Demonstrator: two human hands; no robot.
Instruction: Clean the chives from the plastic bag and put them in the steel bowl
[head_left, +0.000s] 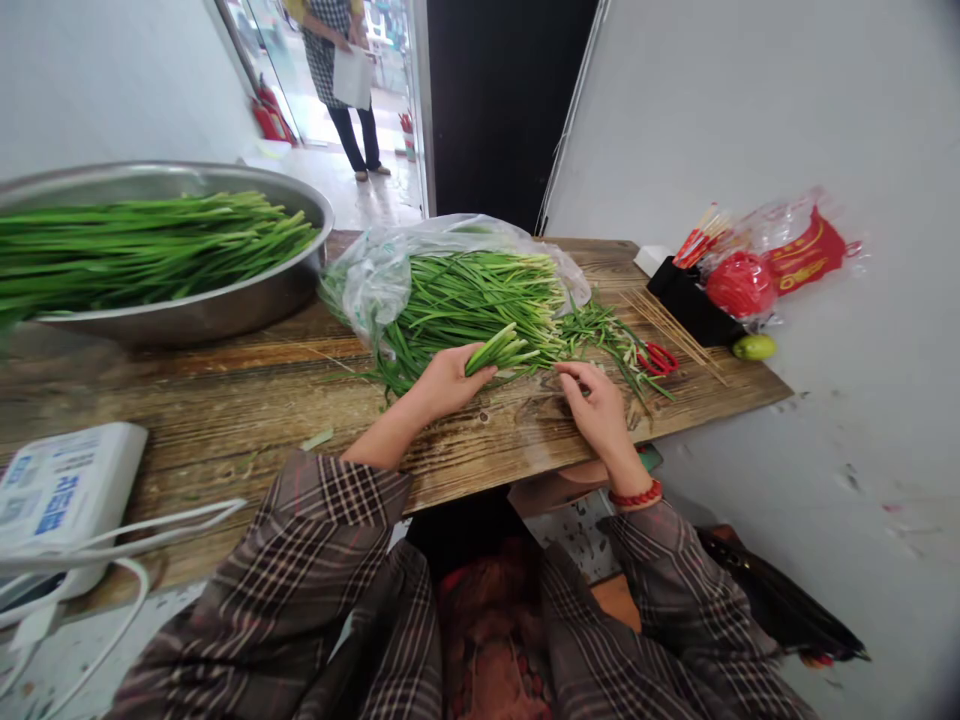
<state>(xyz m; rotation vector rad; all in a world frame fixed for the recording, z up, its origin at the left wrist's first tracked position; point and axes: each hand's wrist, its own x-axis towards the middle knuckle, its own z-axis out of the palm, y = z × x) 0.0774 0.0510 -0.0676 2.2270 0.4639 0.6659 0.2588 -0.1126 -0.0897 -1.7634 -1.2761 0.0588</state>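
My left hand is closed around a small bunch of garlic chives, their pale cut ends pointing right. Just to the right, my right hand has thumb and forefinger close together by the stem ends. What those fingertips pinch is too small to make out. Behind both hands a large heap of garlic chives lies in an opened clear plastic bag. Loose trimmings are scattered to the right of the heap, beside red-handled scissors.
A wide steel basin of long chives stands at the left. Nearer lie a white box-like device and white cables. Thin sticks, a black holder and a green fruit are at the right. A person stands in the doorway.
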